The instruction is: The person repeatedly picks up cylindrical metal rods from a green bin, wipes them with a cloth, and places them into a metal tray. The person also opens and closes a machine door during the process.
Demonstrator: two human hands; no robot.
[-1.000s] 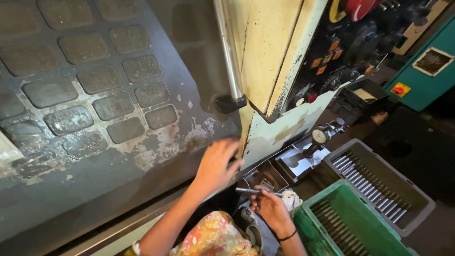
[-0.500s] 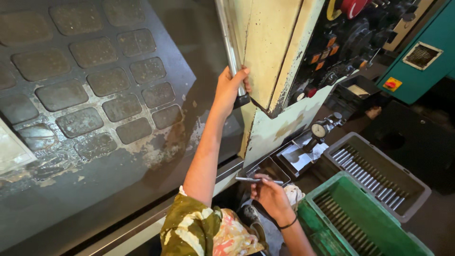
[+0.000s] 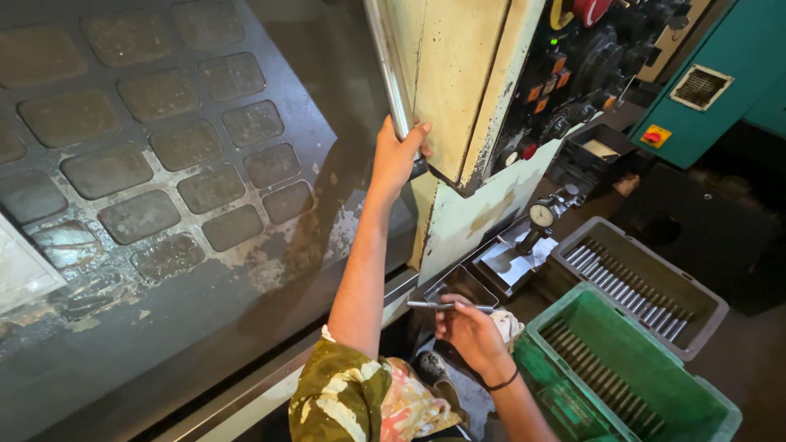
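Left hand (image 3: pixel 399 155): wrapped tight around the door handle (image 3: pixel 391 74), a vertical steel bar on the pale door (image 3: pixel 446 82); grip closed on the bar's lower end.
Right hand (image 3: pixel 468 329): pinching a thin metal rod (image 3: pixel 449 307), held level, near the machine's lower edge.
Door pull: best done with a straight wrist and a steady slide, no jerking.
Rod: best kept level and clear of the gauge (image 3: pixel 541 216).
Right, near: green crate (image 3: pixel 720 409) and grey tray (image 3: pixel 704 307), both lined with rods.
Far right: control panel (image 3: pixel 589 65).
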